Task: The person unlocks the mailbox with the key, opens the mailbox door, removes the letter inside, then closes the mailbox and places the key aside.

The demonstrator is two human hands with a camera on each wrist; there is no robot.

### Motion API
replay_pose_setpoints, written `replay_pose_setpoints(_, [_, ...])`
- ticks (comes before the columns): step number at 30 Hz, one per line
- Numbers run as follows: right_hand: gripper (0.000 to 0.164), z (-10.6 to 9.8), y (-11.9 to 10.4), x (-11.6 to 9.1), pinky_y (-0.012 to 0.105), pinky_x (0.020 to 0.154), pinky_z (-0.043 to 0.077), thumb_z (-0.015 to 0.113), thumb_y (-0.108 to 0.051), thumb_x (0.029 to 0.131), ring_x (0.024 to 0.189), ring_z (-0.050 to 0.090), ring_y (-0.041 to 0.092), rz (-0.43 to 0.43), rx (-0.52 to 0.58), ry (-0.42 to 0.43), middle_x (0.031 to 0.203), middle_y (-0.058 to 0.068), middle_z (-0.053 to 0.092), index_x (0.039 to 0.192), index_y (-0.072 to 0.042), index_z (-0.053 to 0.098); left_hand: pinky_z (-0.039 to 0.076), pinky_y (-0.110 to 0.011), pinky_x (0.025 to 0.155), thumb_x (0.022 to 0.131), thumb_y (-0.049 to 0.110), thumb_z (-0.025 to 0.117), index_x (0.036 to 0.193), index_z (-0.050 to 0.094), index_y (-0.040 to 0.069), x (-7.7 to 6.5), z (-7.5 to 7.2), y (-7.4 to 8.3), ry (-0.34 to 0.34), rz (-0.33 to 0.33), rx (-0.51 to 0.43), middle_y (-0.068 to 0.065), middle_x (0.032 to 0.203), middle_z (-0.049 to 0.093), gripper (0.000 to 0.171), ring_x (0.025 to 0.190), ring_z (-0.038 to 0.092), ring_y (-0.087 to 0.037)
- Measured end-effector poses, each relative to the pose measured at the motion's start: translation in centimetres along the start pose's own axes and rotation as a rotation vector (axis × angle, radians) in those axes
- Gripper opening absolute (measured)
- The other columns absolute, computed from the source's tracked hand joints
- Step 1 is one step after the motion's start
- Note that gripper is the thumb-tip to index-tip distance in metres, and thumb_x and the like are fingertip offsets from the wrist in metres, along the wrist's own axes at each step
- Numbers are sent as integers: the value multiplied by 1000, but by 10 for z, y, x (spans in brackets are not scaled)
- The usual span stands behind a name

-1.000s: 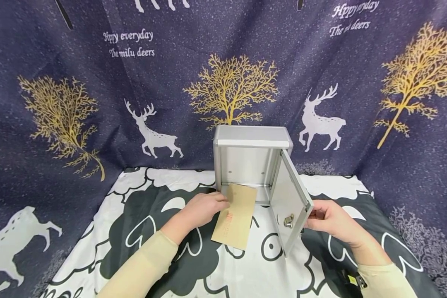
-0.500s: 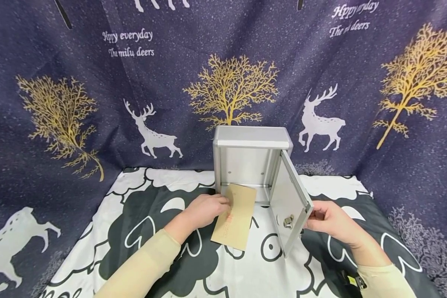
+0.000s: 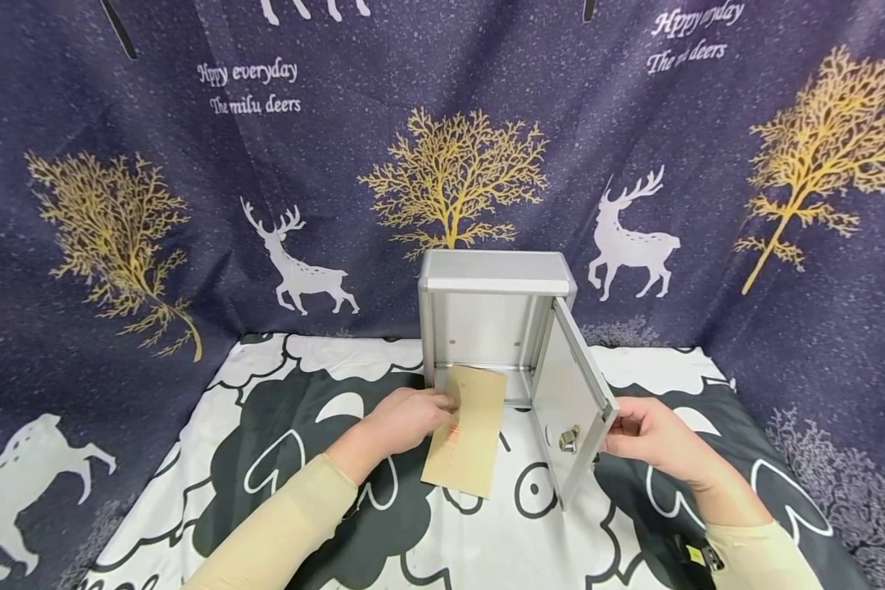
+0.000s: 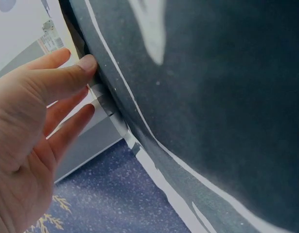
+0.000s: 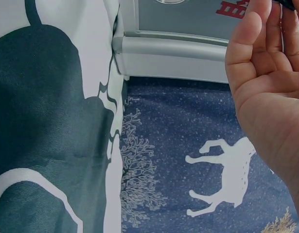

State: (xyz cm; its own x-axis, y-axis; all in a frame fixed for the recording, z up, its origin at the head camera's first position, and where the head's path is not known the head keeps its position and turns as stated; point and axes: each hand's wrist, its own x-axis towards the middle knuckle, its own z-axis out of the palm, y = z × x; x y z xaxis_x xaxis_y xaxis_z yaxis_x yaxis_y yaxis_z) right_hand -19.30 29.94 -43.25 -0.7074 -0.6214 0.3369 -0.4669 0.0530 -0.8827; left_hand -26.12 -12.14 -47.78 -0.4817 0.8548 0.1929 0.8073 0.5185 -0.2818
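A brown paper envelope [image 3: 472, 430] with faint red print slants out of the grey metal mailbox [image 3: 496, 270], its far end inside. My left hand [image 3: 410, 418] pinches the envelope's left edge. In the left wrist view the thumb and fingers of that hand [image 4: 47, 92] close on the thin edge. The mailbox door [image 3: 571, 401] stands swung out, a lock [image 3: 569, 440] on its inner face. My right hand [image 3: 656, 434] holds the door's free edge, its fingertips partly hidden behind it. In the right wrist view that hand [image 5: 271, 92] is beside the door's front, near a small dark piece [image 5: 287, 4].
The mailbox stands on a black-and-white cartoon-printed cloth [image 3: 324, 524]. Behind and at both sides hangs a dark blue curtain [image 3: 369, 74] with deer and trees. Near the right sleeve lies a small black and yellow item [image 3: 696, 555].
The envelope's near end has shifted slightly right and toward me with my left hand. My right hand and the door stay nearly still. The head view has shifted a little.
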Motion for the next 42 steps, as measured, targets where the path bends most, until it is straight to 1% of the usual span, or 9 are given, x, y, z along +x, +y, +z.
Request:
replay_pose_setpoints(5, [49,1,-3,0,31,85,67,64,24,95,100,80,15,2,-10,6,116,3,84,130,-7,79,64,-31,82,88,21,94,118,86,34,1,1,1,15,7,-11,8,133,77,34,121,74,-15])
replay_pose_setpoints(9, [49,1,-4,-1,30,85,66,64,24,95,100,80,14,11,-11,7,116,3,84,130,-8,80,63,-32,82,88,24,94,117,86,33,1,1,2,25,19,-4,8,133,78,32,117,74,-15])
replay_pose_setpoints(16, [50,1,-3,-1,30,86,66,65,23,96,102,80,15,13,-3,2,117,3,83,131,-9,80,62,-29,76,100,22,84,118,85,33,0,4,2,108,33,9,9,124,79,21,108,75,-13])
replay_pose_setpoints(18, [50,1,-3,0,31,86,66,65,23,96,102,80,15,12,-8,3,118,3,83,132,-9,80,61,-28,73,104,25,81,117,85,33,0,5,2,125,34,15,11,120,79,16,104,74,-12])
replay_pose_setpoints(23, [49,0,-2,-1,30,85,66,66,22,96,100,80,14,25,-30,10,116,2,84,130,-10,80,59,-27,71,106,28,79,119,85,31,2,5,2,135,30,37,13,117,79,15,103,74,-10])
replay_pose_setpoints(25, [48,0,-2,-2,30,84,66,66,22,96,99,80,14,28,-38,12,115,1,84,129,-10,80,59,-27,71,105,23,79,119,84,29,2,5,2,145,27,33,13,116,79,16,103,74,-10])
replay_pose_setpoints(33, [49,1,-2,-2,31,86,66,65,23,96,102,80,15,13,-24,6,117,2,84,131,-8,79,61,-29,73,100,11,76,117,82,20,2,2,0,290,5,-28,6,111,80,20,101,76,-13])
replay_pose_setpoints(37, [48,1,-4,-1,31,85,66,65,22,96,100,80,14,19,-20,12,115,3,84,130,-8,80,62,-29,71,101,10,75,119,82,19,4,-1,0,359,-27,-26,5,113,80,20,102,77,-13])
replay_pose_setpoints(42, [47,0,-4,-1,32,85,67,65,22,96,99,80,14,26,-18,10,114,3,84,130,-7,79,62,-32,66,99,13,80,117,81,16,6,-4,-2,449,-55,-41,3,109,80,18,96,77,-14])
